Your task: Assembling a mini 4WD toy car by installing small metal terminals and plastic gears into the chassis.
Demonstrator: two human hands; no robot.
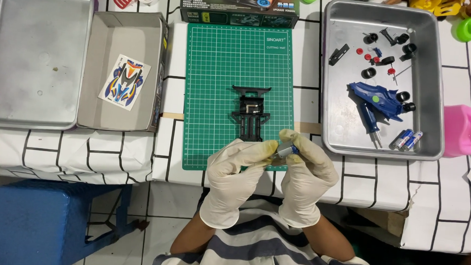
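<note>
Small motor [286,149] pinched between fingertips of left hand [237,173] and right hand [305,176], above near edge of green mat [216,83], just short of black chassis [251,111]. Risk: gloved grip slips, motor drops off table edge.

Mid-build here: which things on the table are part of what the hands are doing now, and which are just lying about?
In hand:
- left hand and right hand, together holding a small silver and blue motor
- black chassis on the green cutting mat
- tray of parts: blue body shell, black wheels, batteries

Lying about:
- empty steel tray
- open box with sticker sheet
- pink container
- blue stool
</note>
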